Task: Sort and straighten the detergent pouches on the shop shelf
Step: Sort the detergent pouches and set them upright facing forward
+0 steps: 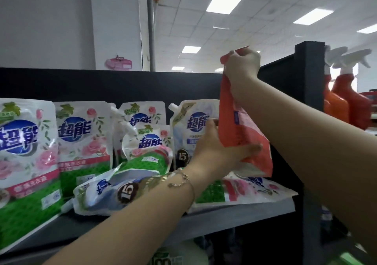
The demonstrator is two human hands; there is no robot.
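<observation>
A red-orange detergent pouch (238, 126) is held upright above the right end of the shelf. My right hand (242, 65) grips its top edge. My left hand (218, 148) holds its lower part, thumb across the front near the bottom. Behind it stands a white and blue pouch (191, 126) with a spout. White, pink and green rose pouches (83, 138) stand at the left and back. A blue pouch (114, 191) lies flat at the front. Another rose pouch (244, 191) lies flat under the red one.
The grey shelf board (234, 215) has a black back panel (122, 85) and a black upright post (310, 85) at the right. Orange spray bottles (346, 99) stand beyond the post. More goods show dimly on the shelf below (179, 254).
</observation>
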